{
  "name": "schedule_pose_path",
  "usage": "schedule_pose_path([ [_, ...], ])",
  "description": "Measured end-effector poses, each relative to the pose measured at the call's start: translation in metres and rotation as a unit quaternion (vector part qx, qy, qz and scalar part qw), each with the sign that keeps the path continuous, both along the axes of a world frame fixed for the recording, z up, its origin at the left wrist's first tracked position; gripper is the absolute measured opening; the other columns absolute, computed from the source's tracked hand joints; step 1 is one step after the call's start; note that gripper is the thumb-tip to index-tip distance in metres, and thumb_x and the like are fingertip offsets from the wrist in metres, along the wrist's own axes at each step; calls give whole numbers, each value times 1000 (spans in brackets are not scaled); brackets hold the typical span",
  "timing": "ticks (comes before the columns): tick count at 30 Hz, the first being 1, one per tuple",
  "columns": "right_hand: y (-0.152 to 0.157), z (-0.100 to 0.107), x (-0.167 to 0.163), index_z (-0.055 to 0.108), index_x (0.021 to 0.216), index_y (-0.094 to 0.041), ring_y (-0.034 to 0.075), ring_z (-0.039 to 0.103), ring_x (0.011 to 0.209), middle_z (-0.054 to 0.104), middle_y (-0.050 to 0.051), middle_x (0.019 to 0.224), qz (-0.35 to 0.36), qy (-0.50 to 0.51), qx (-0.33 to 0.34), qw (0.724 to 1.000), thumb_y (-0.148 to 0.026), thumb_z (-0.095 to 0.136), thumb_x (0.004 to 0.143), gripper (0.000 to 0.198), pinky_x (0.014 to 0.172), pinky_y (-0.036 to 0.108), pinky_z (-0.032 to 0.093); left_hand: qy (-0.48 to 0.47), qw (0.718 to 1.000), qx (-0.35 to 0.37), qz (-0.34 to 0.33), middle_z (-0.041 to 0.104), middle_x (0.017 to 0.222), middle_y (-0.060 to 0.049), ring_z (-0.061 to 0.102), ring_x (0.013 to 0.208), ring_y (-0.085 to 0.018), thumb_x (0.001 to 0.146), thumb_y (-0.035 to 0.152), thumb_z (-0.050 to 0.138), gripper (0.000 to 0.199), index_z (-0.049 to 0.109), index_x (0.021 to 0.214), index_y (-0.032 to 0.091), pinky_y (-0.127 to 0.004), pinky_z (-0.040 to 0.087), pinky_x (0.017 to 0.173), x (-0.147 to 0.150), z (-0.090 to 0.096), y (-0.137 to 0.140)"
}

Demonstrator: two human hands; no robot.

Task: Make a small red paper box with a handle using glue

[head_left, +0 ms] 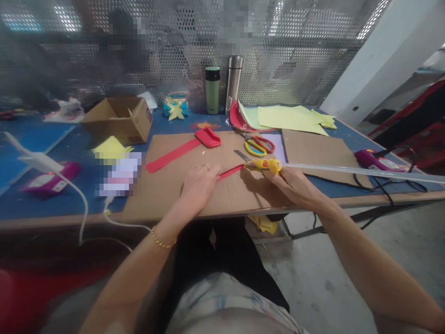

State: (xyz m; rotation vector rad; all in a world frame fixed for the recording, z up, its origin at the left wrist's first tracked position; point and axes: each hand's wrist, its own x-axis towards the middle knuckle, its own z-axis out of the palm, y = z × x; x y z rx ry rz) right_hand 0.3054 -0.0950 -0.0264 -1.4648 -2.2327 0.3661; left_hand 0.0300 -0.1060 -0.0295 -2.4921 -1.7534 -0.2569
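Note:
My left hand (199,189) rests on the cardboard sheet (167,190), its fingers pressed together on the end of a narrow red strip (231,172). My right hand (297,186) is closed around a yellow hot glue gun (261,165). The gun's nozzle end is at the strip's right end; I cannot tell whether they touch. A long clear glue stick (351,171) runs out of the gun's back to the right. Behind the gun lie scissors (259,144) with yellow and red handles. A wider red strip with a folded red piece (207,137) lies further back.
An open cardboard box (116,120), a small blue box with a yellow bow (176,107), a green tumbler (212,90) and a steel flask (234,81) stand behind. Yellow sheets (288,117) lie back right. Purple devices (52,178) with cables sit at both sides.

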Motion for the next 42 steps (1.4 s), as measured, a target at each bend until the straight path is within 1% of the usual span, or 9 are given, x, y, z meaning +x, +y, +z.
schedule_pose_path([
  [7,-5,1,0,40,63,-26,18,48,55,52,3,58,-6,-2,-9,1000,-69,33,100,57,55,33,35,12,1000,-23,7,71,100,-13,66,95,-28,108,25,45,23,66,108,17,-37,45,80,2,6,-1],
  [13,-14,6,-20,58,78,-24,20,52,60,60,5,69,35,20,-24,999,-70,31,101,58,57,33,38,-4,1000,-19,4,71,100,-14,66,96,-29,107,22,44,23,66,108,17,-39,46,82,3,2,0],
  [17,-18,6,-34,61,81,-24,22,55,62,59,6,69,31,-12,-34,999,-71,33,99,57,57,33,36,-25,1000,-16,7,70,100,-15,65,96,-30,105,19,44,20,64,105,16,-40,47,84,1,2,0],
  [21,-18,6,-35,56,76,-24,19,49,56,55,4,65,17,-25,-41,999,-72,30,99,60,54,32,32,-23,999,-25,6,68,105,-14,64,98,-29,102,17,49,18,66,106,16,-39,47,86,-15,6,-11],
  [23,-17,8,-32,53,75,-24,18,47,55,53,3,63,26,-19,-52,998,-72,29,100,60,55,31,32,-17,1000,-6,20,68,103,-13,64,97,-29,101,16,50,18,67,104,16,-40,47,87,-29,5,-21],
  [28,-17,4,-31,52,70,-23,16,45,54,52,3,62,25,-37,-38,998,-75,31,100,63,54,31,29,-51,997,50,31,67,99,-13,63,95,-29,102,21,52,18,70,99,15,-42,48,86,-58,-8,-42],
  [32,-24,3,-43,60,73,-22,16,43,51,53,3,61,24,-64,-7,998,-76,32,100,66,52,30,25,-79,994,74,20,67,96,-11,62,93,-28,102,22,52,20,70,96,16,-41,48,85,-63,-18,-44],
  [37,-32,13,-57,66,78,-24,17,50,55,57,3,64,99,-17,-21,995,-65,37,104,57,54,30,32,-104,992,77,11,64,91,-9,61,89,-26,102,23,53,19,70,93,17,-40,48,85,-65,-20,-41],
  [42,-28,15,-54,61,76,-23,16,48,55,56,2,64,79,-1,-57,995,-68,35,104,59,55,30,34,-135,988,78,-4,66,94,-9,60,91,-25,102,23,53,20,72,98,18,-40,49,87,-72,-18,-46],
])
